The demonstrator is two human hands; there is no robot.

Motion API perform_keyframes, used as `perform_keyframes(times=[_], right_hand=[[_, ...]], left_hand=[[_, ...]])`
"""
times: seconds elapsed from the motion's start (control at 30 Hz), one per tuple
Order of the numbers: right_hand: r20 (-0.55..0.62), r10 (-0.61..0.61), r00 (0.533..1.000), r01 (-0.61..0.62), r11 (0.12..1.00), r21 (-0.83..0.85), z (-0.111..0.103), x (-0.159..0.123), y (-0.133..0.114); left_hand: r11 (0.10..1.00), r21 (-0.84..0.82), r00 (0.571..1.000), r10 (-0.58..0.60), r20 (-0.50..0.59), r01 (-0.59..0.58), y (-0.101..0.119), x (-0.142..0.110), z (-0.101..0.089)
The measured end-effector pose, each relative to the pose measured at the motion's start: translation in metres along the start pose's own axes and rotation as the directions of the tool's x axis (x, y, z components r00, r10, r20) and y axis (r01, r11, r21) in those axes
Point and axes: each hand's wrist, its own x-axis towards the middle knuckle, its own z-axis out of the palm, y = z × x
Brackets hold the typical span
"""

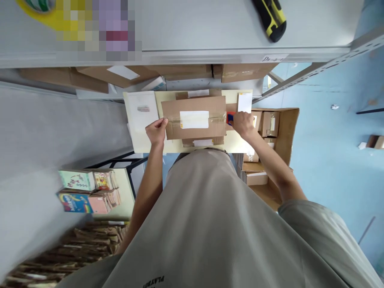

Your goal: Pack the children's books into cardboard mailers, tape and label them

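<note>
A brown cardboard box with a blank-looking white label and clear tape along its middle lies on a cream tabletop. My left hand is closed at the box's left end, thumb and fingers pinching its edge. At the opposite end my right hand is wrapped round a small red and blue tool, its exact kind mostly hidden by the fingers. The tool sits against or very near the taped right end. Other labelled boxes show beneath and behind the top one.
A large open carton holding several smaller boxes stands to the right. Above the table runs a grey shelf with a yellow and black utility knife and tape roll. Books are stacked at lower left.
</note>
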Motion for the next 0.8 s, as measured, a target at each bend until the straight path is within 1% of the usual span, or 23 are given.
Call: perform_keyframes(times=[0.03, 0.1, 0.17, 0.23, 0.3, 0.37, 0.4, 0.43, 0.47, 0.53, 0.6, 0.63, 0.67, 0.73, 0.8], right_hand=[[0.003, 0.094, 0.996, -0.094, 0.995, -0.021, 0.001, -0.007, -0.005], [-0.002, 0.262, 0.965, -0.262, 0.964, -0.041, 0.000, -0.026, -0.012], [-0.024, 0.361, 0.932, -0.361, 0.932, -0.024, -0.004, -0.047, -0.016], [-0.069, 0.444, 0.894, -0.444, 0.896, 0.012, -0.010, -0.069, -0.018], [-0.122, 0.513, 0.850, -0.510, 0.858, 0.056, -0.018, -0.088, -0.023], [-0.184, 0.556, 0.811, -0.548, 0.831, 0.098, -0.030, -0.103, -0.032], [-0.218, 0.564, 0.796, -0.553, 0.825, 0.114, -0.037, -0.108, -0.038], [-0.255, 0.561, 0.787, -0.549, 0.827, 0.125, -0.044, -0.111, -0.045], [-0.297, 0.549, 0.781, -0.536, 0.834, 0.132, -0.052, -0.113, -0.054], [-0.389, 0.506, 0.770, -0.494, 0.858, 0.139, -0.070, -0.111, -0.073], [-0.481, 0.441, 0.758, -0.423, 0.893, 0.153, -0.090, -0.103, -0.093], [-0.527, 0.400, 0.750, -0.375, 0.913, 0.159, -0.101, -0.097, -0.102], [-0.572, 0.354, 0.740, -0.322, 0.933, 0.160, -0.113, -0.090, -0.111], [-0.665, 0.237, 0.708, -0.196, 0.971, 0.136, -0.136, -0.072, -0.125], [-0.749, 0.092, 0.657, -0.059, 0.996, 0.071, -0.156, -0.050, -0.135]], left_hand=[[0.999, 0.018, 0.999, 0.027, 0.021, -0.028, -0.001, -0.001, -0.001], [0.994, 0.057, 0.995, 0.086, 0.056, -0.089, -0.002, -0.003, -0.002], [0.984, 0.095, 0.988, 0.147, 0.045, -0.151, -0.001, -0.005, -0.004], [0.966, 0.127, 0.974, 0.225, 0.009, -0.224, 0.004, -0.007, -0.005], [0.936, 0.140, 0.946, 0.325, 0.018, -0.324, 0.013, -0.009, -0.005], [0.888, 0.106, 0.894, 0.440, 0.081, -0.446, 0.029, -0.013, -0.001], [0.857, 0.070, 0.857, 0.502, 0.116, -0.511, 0.040, -0.017, 0.001], [0.817, 0.023, 0.811, 0.567, 0.147, -0.576, 0.052, -0.021, 0.004], [0.769, -0.034, 0.755, 0.634, 0.170, -0.638, 0.066, -0.027, 0.007], [0.656, -0.157, 0.630, 0.753, 0.189, -0.738, 0.097, -0.039, 0.012], [0.543, -0.262, 0.510, 0.840, 0.186, -0.798, 0.129, -0.049, 0.015], [0.492, -0.298, 0.460, 0.871, 0.174, -0.818, 0.145, -0.053, 0.015], [0.446, -0.327, 0.417, 0.895, 0.157, -0.834, 0.160, -0.054, 0.015], [0.362, -0.364, 0.346, 0.932, 0.111, -0.858, 0.186, -0.053, 0.013], [0.291, -0.386, 0.294, 0.954, 0.054, -0.875, 0.207, -0.048, 0.010]])
